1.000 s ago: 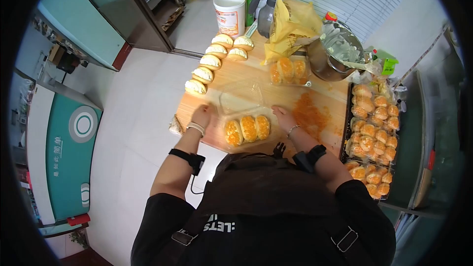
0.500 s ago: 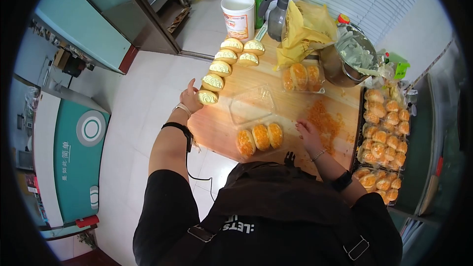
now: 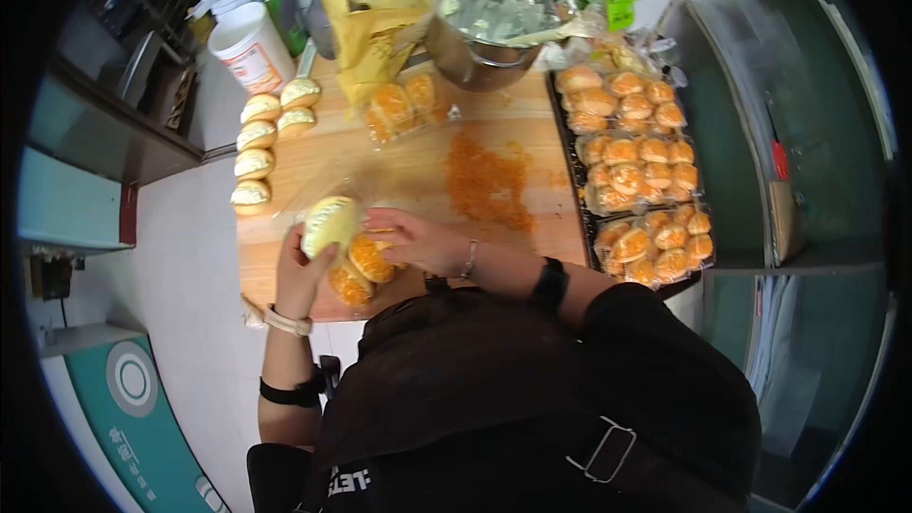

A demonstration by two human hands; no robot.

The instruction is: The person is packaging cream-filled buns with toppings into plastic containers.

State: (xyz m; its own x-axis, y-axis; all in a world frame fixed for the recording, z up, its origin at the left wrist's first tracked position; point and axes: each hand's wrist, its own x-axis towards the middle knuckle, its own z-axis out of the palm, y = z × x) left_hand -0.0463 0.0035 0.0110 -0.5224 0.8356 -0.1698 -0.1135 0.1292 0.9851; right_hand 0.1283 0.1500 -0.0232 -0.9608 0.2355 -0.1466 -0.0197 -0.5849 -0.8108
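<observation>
My left hand [image 3: 302, 261] grips a cream-topped bun [image 3: 330, 225] and holds it above the near left part of the wooden table. Close beside it, my right hand [image 3: 418, 240] has its fingers curled on an orange-topped bun [image 3: 381, 232], mostly hidden beneath them. Two more orange-topped buns, one in the middle [image 3: 370, 259] and one nearest me [image 3: 350, 283], lie just below the hands. A clear plastic box [image 3: 318, 192] shows faintly behind the held bun. Several other cream-topped buns [image 3: 254, 164] line the table's left edge.
Orange crumbs [image 3: 489, 180] cover the middle of the wooden table [image 3: 532, 123]. At the back stand a white tub [image 3: 252, 52], a yellow bag [image 3: 366, 28], a packed box of buns [image 3: 404, 109] and a metal pot [image 3: 484, 62]. Packed buns [image 3: 636, 166] fill black trays at right.
My left hand has taken the nearest cream-topped bun from the left row and brought it inward. My right hand has moved left onto the orange-topped buns. The view has turned.
</observation>
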